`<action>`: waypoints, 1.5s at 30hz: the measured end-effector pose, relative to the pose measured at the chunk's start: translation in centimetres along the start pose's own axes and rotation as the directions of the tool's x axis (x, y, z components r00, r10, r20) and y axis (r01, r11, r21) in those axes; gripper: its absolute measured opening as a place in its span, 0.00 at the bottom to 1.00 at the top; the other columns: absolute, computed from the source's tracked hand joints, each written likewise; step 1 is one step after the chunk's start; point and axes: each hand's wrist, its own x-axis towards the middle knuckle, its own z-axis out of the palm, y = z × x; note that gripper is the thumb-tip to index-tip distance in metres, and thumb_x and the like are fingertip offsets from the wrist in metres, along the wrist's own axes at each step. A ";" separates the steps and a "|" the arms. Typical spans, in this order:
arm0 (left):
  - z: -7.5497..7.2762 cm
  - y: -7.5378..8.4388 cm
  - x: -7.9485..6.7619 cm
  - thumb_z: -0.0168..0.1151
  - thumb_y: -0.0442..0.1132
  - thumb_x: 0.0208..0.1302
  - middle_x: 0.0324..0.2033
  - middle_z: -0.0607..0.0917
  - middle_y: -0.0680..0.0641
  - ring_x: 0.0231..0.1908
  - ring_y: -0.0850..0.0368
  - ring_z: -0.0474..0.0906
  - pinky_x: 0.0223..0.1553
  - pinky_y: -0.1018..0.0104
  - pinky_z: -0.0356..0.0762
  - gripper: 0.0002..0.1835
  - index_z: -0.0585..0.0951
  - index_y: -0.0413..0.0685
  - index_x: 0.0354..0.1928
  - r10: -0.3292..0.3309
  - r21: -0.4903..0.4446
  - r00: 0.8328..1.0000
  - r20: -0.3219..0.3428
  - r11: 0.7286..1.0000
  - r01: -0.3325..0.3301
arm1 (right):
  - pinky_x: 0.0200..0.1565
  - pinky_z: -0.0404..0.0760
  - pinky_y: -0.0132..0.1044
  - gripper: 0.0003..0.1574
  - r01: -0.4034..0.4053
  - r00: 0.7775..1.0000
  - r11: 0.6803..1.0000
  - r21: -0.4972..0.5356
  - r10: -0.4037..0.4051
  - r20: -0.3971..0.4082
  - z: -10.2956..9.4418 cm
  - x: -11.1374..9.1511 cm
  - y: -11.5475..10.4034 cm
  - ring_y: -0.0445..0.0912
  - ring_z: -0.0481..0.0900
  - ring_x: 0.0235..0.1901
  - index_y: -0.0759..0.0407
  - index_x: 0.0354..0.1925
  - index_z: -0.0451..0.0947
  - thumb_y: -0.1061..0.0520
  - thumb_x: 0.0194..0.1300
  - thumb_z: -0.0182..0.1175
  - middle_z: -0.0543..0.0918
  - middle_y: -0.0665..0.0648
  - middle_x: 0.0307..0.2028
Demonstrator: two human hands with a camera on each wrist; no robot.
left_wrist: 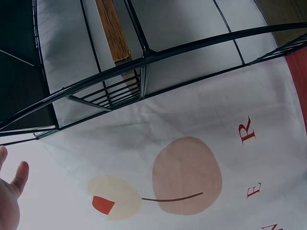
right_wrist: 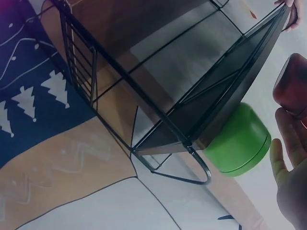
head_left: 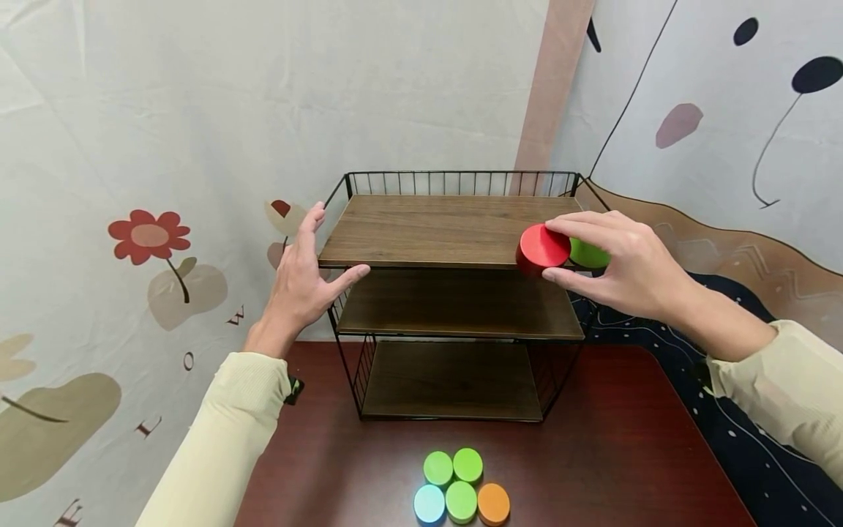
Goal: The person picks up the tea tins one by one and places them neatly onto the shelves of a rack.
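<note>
My right hand (head_left: 612,256) pinches a red cylinder (head_left: 544,249) between thumb and fingers, over the front right of the rack's top shelf (head_left: 435,228). A green cylinder (head_left: 587,254) stands at that shelf's right end, partly covered by the hand in the head view. In the right wrist view the green cylinder (right_wrist: 238,143) sits by the rack's corner, close to my fingers, with the red one (right_wrist: 290,85) beyond it. My left hand (head_left: 299,274) is spread at the rack's left front corner, holding nothing; the left wrist view catches only its fingers at the edge.
The black wire rack has two lower wooden shelves (head_left: 457,304) and stands on a dark red table (head_left: 612,439). Near the table's front lie several green cylinders (head_left: 461,501), a light blue one (head_left: 429,504) and an orange one (head_left: 493,503). Printed cloth (head_left: 395,80) hangs behind.
</note>
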 end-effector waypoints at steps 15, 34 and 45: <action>0.0 0.1 0.0 0.74 0.57 0.54 0.74 0.62 0.47 0.71 0.47 0.62 0.68 0.40 0.54 0.56 0.51 0.54 0.78 -0.003 0.002 1.000 0.001 1.000 0.003 | 0.45 0.77 0.56 0.36 -0.107 0.993 0.994 -0.030 0.108 0.039 0.2 0.5 0.7 0.58 0.79 0.48 0.62 0.57 0.81 0.58 0.47 0.77 0.84 0.63 0.51; 0.0 0.1 0.0 0.74 0.57 0.54 0.74 0.62 0.47 0.71 0.46 0.62 0.67 0.39 0.55 0.56 0.51 0.55 0.78 0.008 0.005 1.000 0.000 1.000 -0.008 | 0.42 0.72 0.51 0.32 -0.164 0.983 0.986 -0.034 0.167 0.081 0.6 0.5 2.2 0.60 0.77 0.49 0.62 0.57 0.81 0.56 0.53 0.74 0.83 0.65 0.52; 0.1 0.0 0.0 0.74 0.57 0.54 0.74 0.62 0.47 0.71 0.47 0.62 0.67 0.39 0.56 0.56 0.51 0.54 0.78 0.013 0.008 1.000 -0.003 1.000 -0.013 | 0.45 0.72 0.54 0.29 -0.187 0.979 0.982 -0.024 0.188 0.078 0.7 0.2 3.1 0.60 0.77 0.48 0.61 0.57 0.81 0.55 0.56 0.71 0.84 0.65 0.50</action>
